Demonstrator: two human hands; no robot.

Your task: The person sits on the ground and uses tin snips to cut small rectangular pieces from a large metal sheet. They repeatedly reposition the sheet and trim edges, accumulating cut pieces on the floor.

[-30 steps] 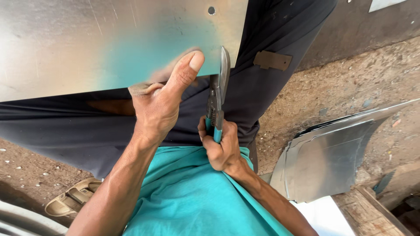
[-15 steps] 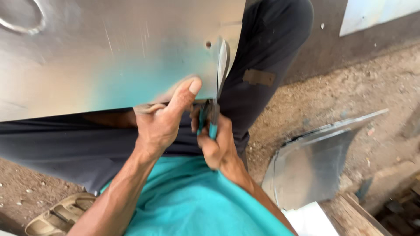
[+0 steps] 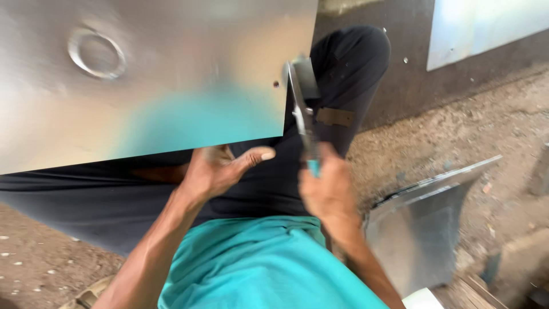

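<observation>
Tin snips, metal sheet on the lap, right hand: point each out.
tin snips (image 3: 301, 111), head view, on the blades.
metal sheet (image 3: 171, 68), head view, bare middle of its face.
right hand (image 3: 326, 191), head view, back of the hand.

Outdoor dirt yard, daylight.
Gritty ground (image 3: 457, 131) is lying bare; metal sheets (image 3: 423, 229) are resting at right.

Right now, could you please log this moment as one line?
left hand: under shiny flat metal sheet edge | right hand: holding teal-handled metal snips at sheet's right edge
</observation>
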